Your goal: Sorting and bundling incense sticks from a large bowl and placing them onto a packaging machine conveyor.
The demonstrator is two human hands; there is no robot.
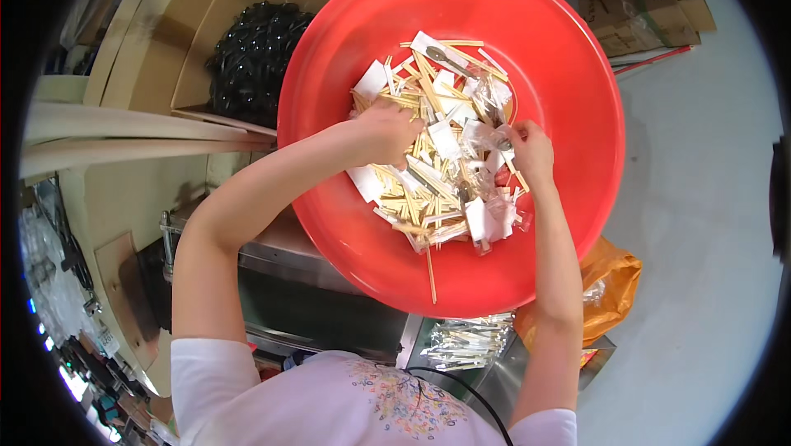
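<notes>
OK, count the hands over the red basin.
2: the left hand among the chopsticks at left; the right hand on a clear packet at right. None seem hidden.

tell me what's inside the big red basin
Inside the red basin are wooden chopsticks, white paper pieces, clear wrappers and a dark spoon. The left hand covers some of these; whatever lies beneath the top layer is hidden.

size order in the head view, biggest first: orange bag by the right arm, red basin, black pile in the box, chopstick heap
Red basin
Chopstick heap
Black pile and orange bag: too alike to rank, right arm covering part of the bag
</notes>
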